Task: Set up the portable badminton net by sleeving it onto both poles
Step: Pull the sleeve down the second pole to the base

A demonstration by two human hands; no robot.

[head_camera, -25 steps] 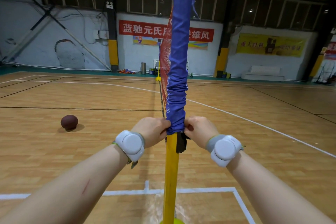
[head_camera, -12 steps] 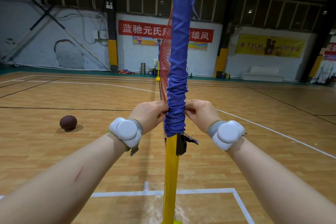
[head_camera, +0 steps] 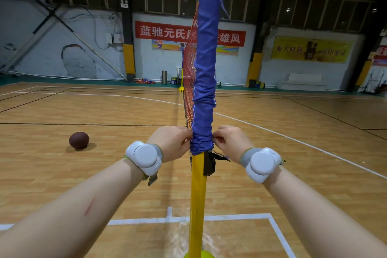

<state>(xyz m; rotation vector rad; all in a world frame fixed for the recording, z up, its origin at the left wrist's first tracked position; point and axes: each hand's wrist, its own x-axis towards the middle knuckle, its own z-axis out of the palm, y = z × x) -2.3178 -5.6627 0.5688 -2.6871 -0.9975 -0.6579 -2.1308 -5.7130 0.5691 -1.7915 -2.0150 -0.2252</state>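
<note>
On the yellow pole (head_camera: 196, 195): blue sleeve (head_camera: 204, 90) covers the upper part, bunched at its lower hem; red net (head_camera: 189, 81) stretches away behind the pole.
Left hand (head_camera: 173, 142): fingers clamped on the hem, left of the pole.
Right hand (head_camera: 230, 142): fingers clamped on the hem, right of the pole.
Doing it well: draw both sides down evenly, smoothing the bunches.
Inside the sleeve: the pole alone.
</note>
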